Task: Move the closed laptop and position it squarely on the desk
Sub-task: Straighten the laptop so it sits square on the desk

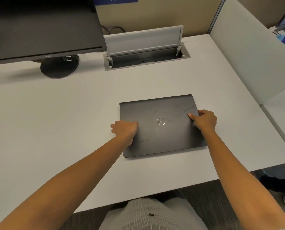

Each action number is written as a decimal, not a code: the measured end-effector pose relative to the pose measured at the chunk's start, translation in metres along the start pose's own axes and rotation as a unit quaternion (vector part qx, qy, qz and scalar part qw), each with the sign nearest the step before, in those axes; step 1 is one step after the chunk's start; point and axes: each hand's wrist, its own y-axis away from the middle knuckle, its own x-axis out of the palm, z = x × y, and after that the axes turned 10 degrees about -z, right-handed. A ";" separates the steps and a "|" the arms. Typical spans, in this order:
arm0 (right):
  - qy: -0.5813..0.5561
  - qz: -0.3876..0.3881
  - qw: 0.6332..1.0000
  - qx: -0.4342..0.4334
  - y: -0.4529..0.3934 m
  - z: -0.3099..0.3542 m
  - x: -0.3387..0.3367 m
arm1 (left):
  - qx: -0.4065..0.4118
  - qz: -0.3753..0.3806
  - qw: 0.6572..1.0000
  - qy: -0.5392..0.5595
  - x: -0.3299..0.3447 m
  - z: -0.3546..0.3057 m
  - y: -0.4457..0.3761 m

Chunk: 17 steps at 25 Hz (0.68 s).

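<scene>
The closed laptop (161, 125) lies flat on the desk (55, 113), right of centre in the frame and a little below the middle, lid up with its round logo showing. Its long axis runs left to right across the picture but is tipped: the right end sits higher in the frame than the left, so the long edges slant against the desk's near edge instead of matching it. That slant is what the coming move turns on. The grip is split across the long axis, one hand at each short side. The left hand (125, 130) is curled at the left short edge about halfway along it, with the knuckles over the lid; the fingertips are hidden beneath the hand, so whether they hook under the edge or only press on it is hard to say. The right hand (204, 120) is closed on the right short edge nearer the upper corner, thumb lying on top of the lid and fingers wrapped round the side. Both hands touch the laptop, neither is spread flat, and each is equally close to its own end. Judging from the tilt, squaring it would call for a small turn, the right end drawn toward the bottom of the frame or the left end pushed up. The monitor (44, 24) at upper left and the open cable box (145, 50) at upper centre stand well apart from it.
</scene>
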 end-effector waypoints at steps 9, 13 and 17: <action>-0.035 0.018 0.999 -0.033 0.002 -0.013 -0.004 | 0.066 -0.029 0.997 -0.021 0.000 0.025 0.009; -0.051 0.020 0.998 -0.027 0.004 -0.019 -0.007 | 0.076 -0.028 0.996 -0.043 -0.001 0.028 0.011; -0.065 0.012 0.998 -0.024 0.009 -0.025 -0.008 | 0.096 -0.035 0.993 -0.057 -0.002 0.031 0.012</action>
